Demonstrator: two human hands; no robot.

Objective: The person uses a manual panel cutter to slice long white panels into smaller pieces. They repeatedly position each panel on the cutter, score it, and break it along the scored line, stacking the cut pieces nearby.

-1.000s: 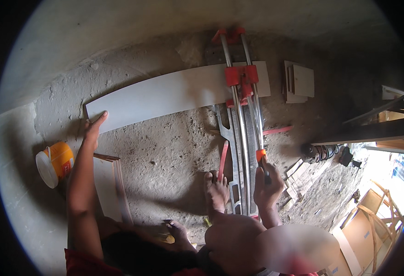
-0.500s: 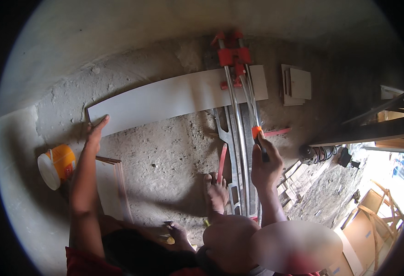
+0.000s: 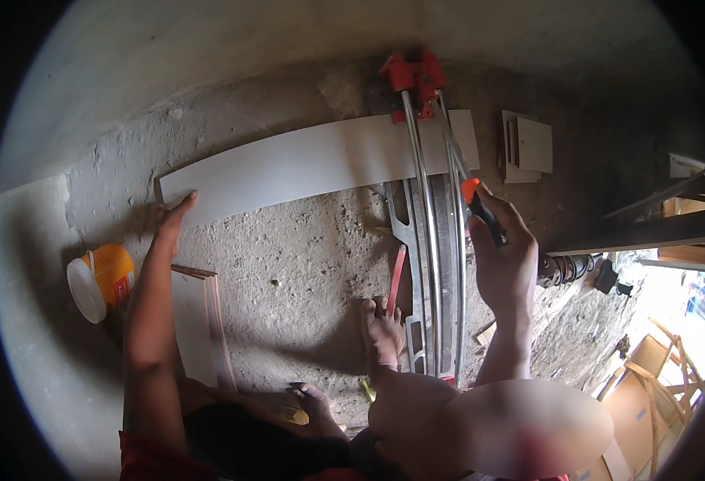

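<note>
A long white tile strip [image 3: 288,164] lies across the bed of a manual tile cutter [image 3: 419,192] with two metal rails. My left hand [image 3: 174,223] holds the strip's near left corner, thumb over the top face; its other fingers are partly hidden. The black handle with an orange collar [image 3: 470,190] is wrapped in my right hand [image 3: 503,244]. A metal lever runs from this handle to the red carriage at the rails' far end. One red support arm [image 3: 397,276] sticks out beside my bare foot [image 3: 383,333].
Cut tile pieces [image 3: 534,146] are stacked right of the cutter. Left of me, tiles [image 3: 196,321] lean near a yellow bucket [image 3: 110,280]. A dark beam [image 3: 649,231] and a coil-spring part [image 3: 565,268] lie to the right. Rough concrete floor meets a wall at the back.
My right hand has moved away from me and rightward with the handle. The red carriage has slid to the rails' far end. My left hand stays on the strip.
</note>
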